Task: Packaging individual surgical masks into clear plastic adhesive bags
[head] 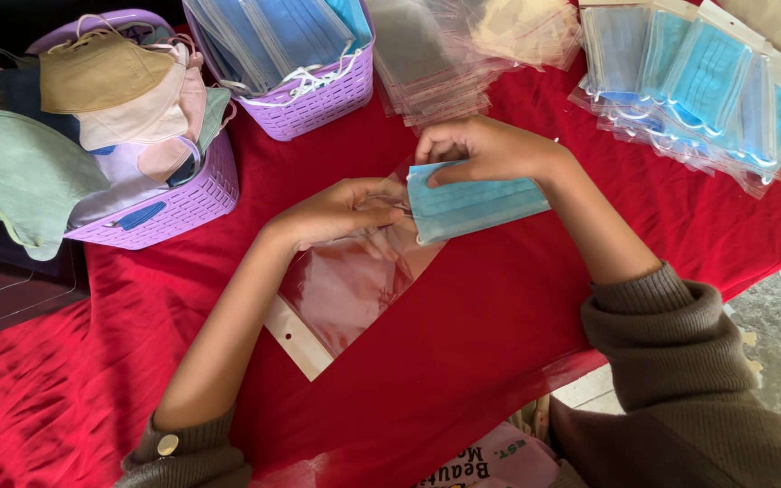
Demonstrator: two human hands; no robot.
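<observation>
Holding one mask (pixel 472 203), one bag (pixel 345 289)

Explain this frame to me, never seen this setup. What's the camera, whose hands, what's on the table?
There is no machine here: one camera worn on a person's head looks down at their own two bare hands over a red cloth-covered table. The right hand pinches a folded light-blue pleated face mask. The left hand holds the mouth of a clear plastic sleeve with a white header strip, with the mask's end at that opening. Behind sit a lilac plastic basket of blue masks, a second lilac basket heaped with tan, pink and green shaped masks, a pile of empty clear sleeves, and a row of already bagged blue masks.
</observation>
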